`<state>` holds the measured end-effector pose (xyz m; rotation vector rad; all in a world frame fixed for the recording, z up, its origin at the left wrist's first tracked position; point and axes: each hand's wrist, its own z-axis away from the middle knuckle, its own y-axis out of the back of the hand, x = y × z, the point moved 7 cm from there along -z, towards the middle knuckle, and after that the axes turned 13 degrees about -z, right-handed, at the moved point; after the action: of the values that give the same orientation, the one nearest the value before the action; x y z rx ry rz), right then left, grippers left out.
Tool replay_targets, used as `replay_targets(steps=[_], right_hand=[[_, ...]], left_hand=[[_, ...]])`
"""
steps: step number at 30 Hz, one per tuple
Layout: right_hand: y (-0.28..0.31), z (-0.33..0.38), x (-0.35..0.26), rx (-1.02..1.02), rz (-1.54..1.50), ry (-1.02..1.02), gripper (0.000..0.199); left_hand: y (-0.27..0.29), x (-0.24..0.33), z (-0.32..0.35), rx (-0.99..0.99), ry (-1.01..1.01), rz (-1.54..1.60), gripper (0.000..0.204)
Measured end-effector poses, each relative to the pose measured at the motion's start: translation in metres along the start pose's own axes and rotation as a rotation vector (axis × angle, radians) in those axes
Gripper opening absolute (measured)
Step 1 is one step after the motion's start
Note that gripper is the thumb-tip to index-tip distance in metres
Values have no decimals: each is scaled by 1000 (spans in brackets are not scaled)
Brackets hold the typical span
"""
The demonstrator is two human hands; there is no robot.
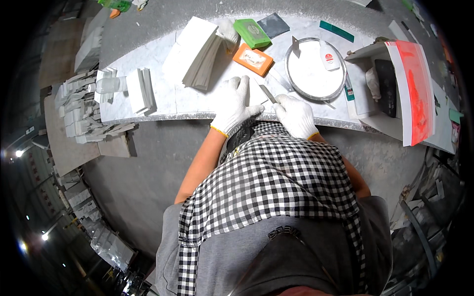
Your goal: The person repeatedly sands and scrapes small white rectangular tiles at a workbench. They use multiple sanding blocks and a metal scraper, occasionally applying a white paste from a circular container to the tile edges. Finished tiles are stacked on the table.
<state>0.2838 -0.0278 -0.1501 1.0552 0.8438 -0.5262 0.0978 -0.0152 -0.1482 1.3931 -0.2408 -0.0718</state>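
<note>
My left hand [232, 108], in a white knit glove with a yellow cuff, lies with its fingers stretched out and thumb apart. It rests on a flat white piece [256, 93] near the front edge of the marble-patterned table. My right hand [296, 116], gloved alike, is closed on a thin grey blade-like tool [267, 93], which points up and left along the white piece's right side. What lies under my left palm is hidden. Just beyond my hands sit an orange box [253, 59] and a green box [252, 33].
A round tub of white material [310, 74] stands right of centre, with a scraper across its rim. Stacked white slabs [190, 52] are at left, beside a smaller slab stack [140, 91] and a clear bottle [109, 85]. At right stands an open box [363, 101] holding a dark object.
</note>
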Motion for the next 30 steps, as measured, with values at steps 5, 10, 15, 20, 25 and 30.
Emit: replay_targets(steps=[5,10,15,20,25,30], right_hand=[[-1,-2,-9,13,-34,27,23],[-6,-8,-7,-33,30,18,22],[-8,-12,-8,-71,51,-7,21],[-7,-13,-13,-80,58,0,21],[-13,-16,-11,-70,78,12,20],[-19,-20,-13,-8,38,85,19]], left_hand=[[1,-1,3,220,-108,-45,102],[1,-2,2,196,-115,-26,101],[4,-1,1,176,-116,-5,102],[2,-2,1,151,-97,14,102],[2,0,0,129,-109,12,102],[0,-2,2,189,-122,33,101]])
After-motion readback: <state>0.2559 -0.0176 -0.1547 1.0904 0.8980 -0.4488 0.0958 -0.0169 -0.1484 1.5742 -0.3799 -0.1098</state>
